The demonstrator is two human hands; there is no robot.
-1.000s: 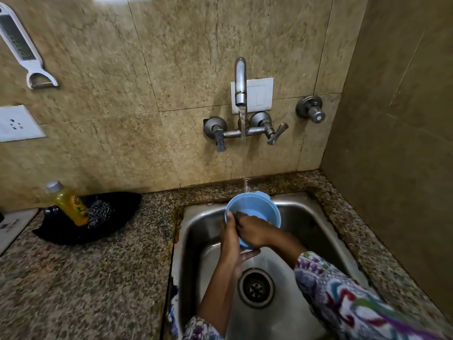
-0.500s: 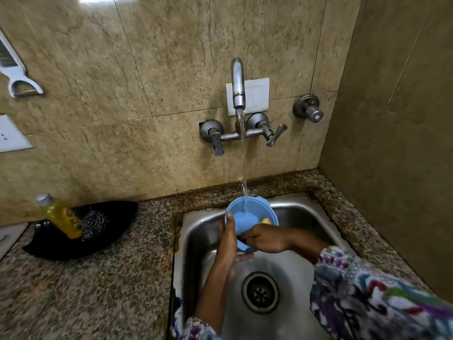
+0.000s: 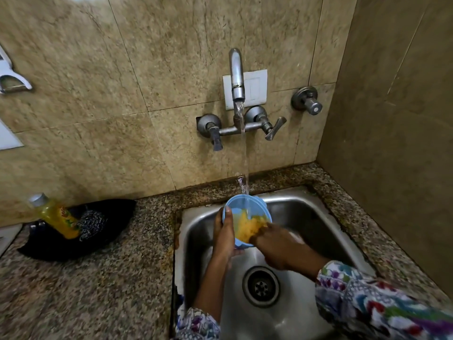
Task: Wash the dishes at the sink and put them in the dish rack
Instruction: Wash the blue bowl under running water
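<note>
A light blue plastic bowl [image 3: 242,204] is held tilted over the steel sink [image 3: 306,217], under the running water from the wall tap [image 3: 236,74]. My left hand [image 3: 224,235] grips the bowl's left rim, thumb over the edge. My right hand [image 3: 274,244] presses a yellow sponge [image 3: 247,228] inside the bowl. The sponge covers much of the bowl's inside. No dish rack is in view.
A drain [image 3: 261,287] lies in the sink's middle. On the speckled granite counter [image 3: 85,290] to the left, a black tray [image 3: 49,246] holds a yellow soap bottle [image 3: 57,218] and a steel scrubber [image 3: 92,224]. A peeler [image 3: 11,79] hangs on the wall. A tiled wall closes the right side.
My right hand has shifted inside the bowl and the yellow sponge now shows. The bowl has tipped more toward me under the water.
</note>
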